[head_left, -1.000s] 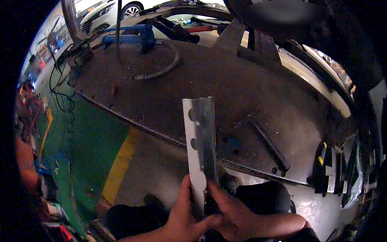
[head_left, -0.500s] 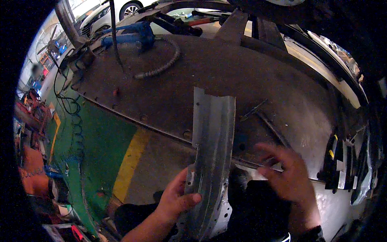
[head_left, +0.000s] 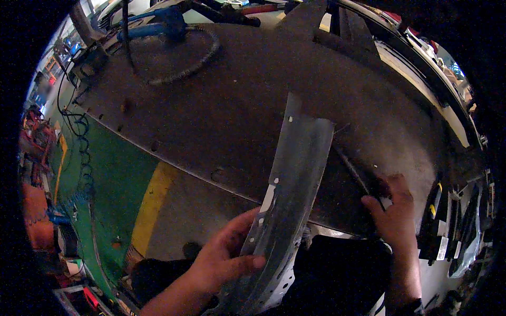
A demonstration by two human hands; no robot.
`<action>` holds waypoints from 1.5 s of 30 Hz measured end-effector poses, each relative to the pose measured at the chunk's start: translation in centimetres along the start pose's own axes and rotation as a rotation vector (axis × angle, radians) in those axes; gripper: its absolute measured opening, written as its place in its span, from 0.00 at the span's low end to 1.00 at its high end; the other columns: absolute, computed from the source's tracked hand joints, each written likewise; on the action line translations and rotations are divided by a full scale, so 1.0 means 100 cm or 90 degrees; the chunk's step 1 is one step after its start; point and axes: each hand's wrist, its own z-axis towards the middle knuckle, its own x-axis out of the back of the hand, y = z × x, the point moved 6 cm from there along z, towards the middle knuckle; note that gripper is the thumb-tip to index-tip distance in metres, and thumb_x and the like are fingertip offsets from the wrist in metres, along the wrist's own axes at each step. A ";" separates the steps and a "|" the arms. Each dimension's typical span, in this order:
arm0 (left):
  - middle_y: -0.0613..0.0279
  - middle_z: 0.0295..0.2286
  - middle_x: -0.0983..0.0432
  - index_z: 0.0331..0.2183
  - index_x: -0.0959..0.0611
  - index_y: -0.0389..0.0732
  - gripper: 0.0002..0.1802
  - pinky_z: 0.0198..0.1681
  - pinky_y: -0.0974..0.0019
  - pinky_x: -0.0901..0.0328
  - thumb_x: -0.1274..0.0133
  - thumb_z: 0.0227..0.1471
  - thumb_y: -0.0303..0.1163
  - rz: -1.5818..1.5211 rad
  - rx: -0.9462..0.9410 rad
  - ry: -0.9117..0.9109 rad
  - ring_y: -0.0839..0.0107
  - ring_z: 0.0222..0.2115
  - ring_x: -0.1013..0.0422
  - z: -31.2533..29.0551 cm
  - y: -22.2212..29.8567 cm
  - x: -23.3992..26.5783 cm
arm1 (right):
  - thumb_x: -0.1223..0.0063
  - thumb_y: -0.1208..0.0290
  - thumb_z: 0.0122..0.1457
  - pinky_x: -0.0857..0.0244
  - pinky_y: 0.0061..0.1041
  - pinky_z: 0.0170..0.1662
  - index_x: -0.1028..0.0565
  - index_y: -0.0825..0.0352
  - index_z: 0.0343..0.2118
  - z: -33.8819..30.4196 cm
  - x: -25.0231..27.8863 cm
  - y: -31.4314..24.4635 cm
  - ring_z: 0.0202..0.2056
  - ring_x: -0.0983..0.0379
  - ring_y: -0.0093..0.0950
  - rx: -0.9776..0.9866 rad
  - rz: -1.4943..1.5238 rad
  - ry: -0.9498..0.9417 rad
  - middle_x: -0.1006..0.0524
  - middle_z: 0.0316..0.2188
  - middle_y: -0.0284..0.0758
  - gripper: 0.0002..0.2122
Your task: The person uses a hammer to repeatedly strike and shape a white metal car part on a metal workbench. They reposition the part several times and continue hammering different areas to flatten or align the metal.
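In my left hand (head_left: 229, 255) is a long grey sheet-metal channel (head_left: 298, 168) with a ridged middle and small holes along its flanges. My thumb lies over its face, and the fingers go behind the left flange. The piece tilts up over the edge of a dark metal table (head_left: 253, 142); its lower end runs toward my lap. My right hand (head_left: 395, 210) is at the near end of a thin dark rod (head_left: 352, 168) lying on the table. Thumb and bent fingers stand apart around that end, with a gap between them; firm contact cannot be made out.
A blue tool (head_left: 158, 29) with a ribbed grey hose (head_left: 203, 63) lies at the table's far left. Dark frame parts (head_left: 348, 31) rise behind the table. Black strips and packaged pieces (head_left: 448, 226) stand at the right. A coiled cable (head_left: 84, 142) hangs beside the green floor at left.
My right hand has moved right and slightly away from me to the rod's end. The metal channel now leans further right at its top, still in my left hand. The view has shifted.
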 end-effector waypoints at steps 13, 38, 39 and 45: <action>0.55 0.50 0.32 0.57 0.38 0.34 0.40 0.55 0.62 0.41 0.39 0.47 0.38 0.055 0.123 0.055 0.67 0.49 0.34 0.010 0.000 0.004 | 0.42 0.66 0.51 0.40 0.38 0.51 0.29 0.67 0.47 0.007 0.013 -0.044 0.50 0.35 0.45 0.176 -0.167 0.054 0.33 0.50 0.45 0.21; 0.57 0.43 0.26 0.53 0.31 0.38 0.38 0.49 0.64 0.39 0.38 0.43 0.42 0.002 0.103 0.333 0.67 0.43 0.30 -0.023 0.003 0.059 | 0.55 0.66 0.64 0.45 0.15 0.23 0.28 0.67 0.39 -0.007 0.025 0.027 0.20 0.39 0.13 -0.102 0.354 0.283 0.33 0.20 0.24 0.09; 0.57 0.43 0.26 0.53 0.31 0.38 0.38 0.49 0.64 0.39 0.38 0.42 0.42 0.013 0.115 0.327 0.67 0.43 0.30 -0.019 0.001 0.054 | 0.54 0.67 0.63 0.45 0.15 0.23 0.28 0.67 0.39 -0.008 0.027 0.027 0.20 0.39 0.13 -0.085 0.308 0.281 0.32 0.20 0.24 0.09; 0.58 0.42 0.25 0.52 0.29 0.38 0.39 0.48 0.65 0.39 0.37 0.40 0.45 0.065 0.175 0.286 0.68 0.41 0.29 -0.011 -0.003 0.034 | 0.48 0.69 0.58 0.39 0.20 0.31 0.28 0.68 0.39 -0.008 0.024 0.012 0.27 0.33 0.21 -0.044 0.231 0.244 0.27 0.26 0.32 0.09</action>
